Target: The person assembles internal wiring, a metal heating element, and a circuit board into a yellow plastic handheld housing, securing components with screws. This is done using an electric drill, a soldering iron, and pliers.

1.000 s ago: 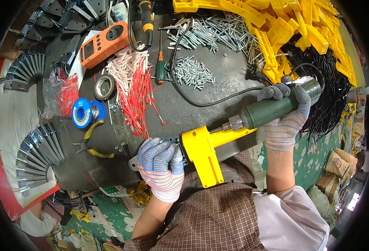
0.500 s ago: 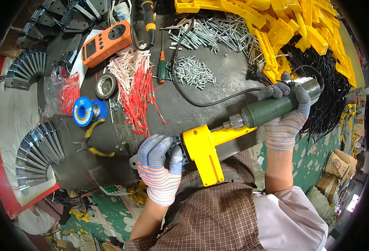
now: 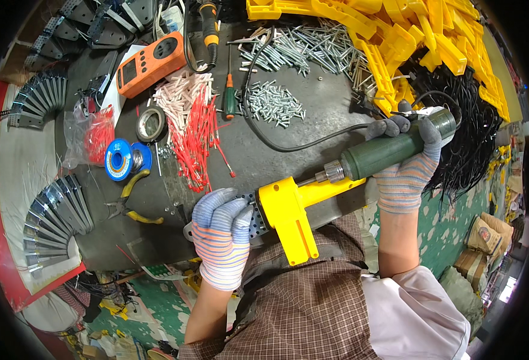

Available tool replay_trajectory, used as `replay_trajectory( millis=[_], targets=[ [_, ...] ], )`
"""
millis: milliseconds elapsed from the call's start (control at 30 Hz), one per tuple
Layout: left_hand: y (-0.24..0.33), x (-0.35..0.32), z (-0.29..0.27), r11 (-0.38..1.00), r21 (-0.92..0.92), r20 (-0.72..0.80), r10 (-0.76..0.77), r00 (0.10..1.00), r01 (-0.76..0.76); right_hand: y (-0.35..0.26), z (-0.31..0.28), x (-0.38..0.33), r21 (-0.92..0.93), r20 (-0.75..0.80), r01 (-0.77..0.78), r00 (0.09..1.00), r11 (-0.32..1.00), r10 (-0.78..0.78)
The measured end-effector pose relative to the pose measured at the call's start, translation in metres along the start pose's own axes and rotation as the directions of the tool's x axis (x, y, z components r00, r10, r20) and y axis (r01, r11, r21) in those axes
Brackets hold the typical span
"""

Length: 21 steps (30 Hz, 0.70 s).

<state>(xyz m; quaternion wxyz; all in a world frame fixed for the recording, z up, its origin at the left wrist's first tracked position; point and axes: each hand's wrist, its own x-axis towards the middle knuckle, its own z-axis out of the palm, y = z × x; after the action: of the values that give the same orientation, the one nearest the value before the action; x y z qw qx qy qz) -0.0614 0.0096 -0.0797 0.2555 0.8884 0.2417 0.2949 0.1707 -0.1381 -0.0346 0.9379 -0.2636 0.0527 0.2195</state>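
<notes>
My right hand (image 3: pixel 403 180), in a striped knit glove, is wrapped round a green cylindrical electric screwdriver (image 3: pixel 378 155). The driver's bit reaches left to the upper edge of a yellow plastic housing (image 3: pixel 285 216); the tip's exact contact is hidden. From the housing's left side juts a dark perforated metal plate (image 3: pixel 257 223). My gloved left hand (image 3: pixel 221 243) grips that plate, its fingers folded over it, and a rounded metal end shows past the fingers. The housing lies at the table's near edge, close to my checked apron.
Loose screws (image 3: pixel 273 102), red-tipped wires (image 3: pixel 192 156), pliers (image 3: pixel 129 201), a solder spool (image 3: pixel 120 159) and an orange meter (image 3: pixel 150 65) lie on the dark table (image 3: pixel 300 135). Yellow housings (image 3: pixel 390 48) and black cables (image 3: pixel 468 120) pile up at right. The driver's cord (image 3: pixel 270 141) loops across.
Both hands, the screwdriver and the yellow housing have shifted slightly left. My left hand has moved farther from the housing, baring more of the perforated plate.
</notes>
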Motion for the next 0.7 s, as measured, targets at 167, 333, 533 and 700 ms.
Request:
replay_trajectory(
  millis=[167, 333, 533, 700],
  targets=[
    [-0.003, 0.001, 0.003, 0.997, -0.068, -0.046, 0.022, 0.999, -0.025, -0.001, -0.002, 0.001, 0.004, 0.012, -0.005, 1.0, 1.0, 0.005],
    [-0.002, 0.001, 0.001, 0.998, -0.064, -0.039, 0.019, 0.999, -0.022, -0.001, -0.003, 0.003, 0.011, 0.039, -0.012, 0.999, 1.0, 0.011],
    [0.007, 0.017, -0.01, 0.999, -0.023, 0.093, -0.034, 0.995, 0.036, -0.001, -0.005, 0.004, 0.032, 0.05, -0.057, 0.997, 0.998, 0.056],
    [-0.004, 0.036, -0.019, 0.985, -0.13, 0.354, -0.065, 0.933, 0.118, -0.001, -0.002, 0.003, 0.034, 0.018, -0.058, 0.998, 0.998, 0.058]
  ],
)
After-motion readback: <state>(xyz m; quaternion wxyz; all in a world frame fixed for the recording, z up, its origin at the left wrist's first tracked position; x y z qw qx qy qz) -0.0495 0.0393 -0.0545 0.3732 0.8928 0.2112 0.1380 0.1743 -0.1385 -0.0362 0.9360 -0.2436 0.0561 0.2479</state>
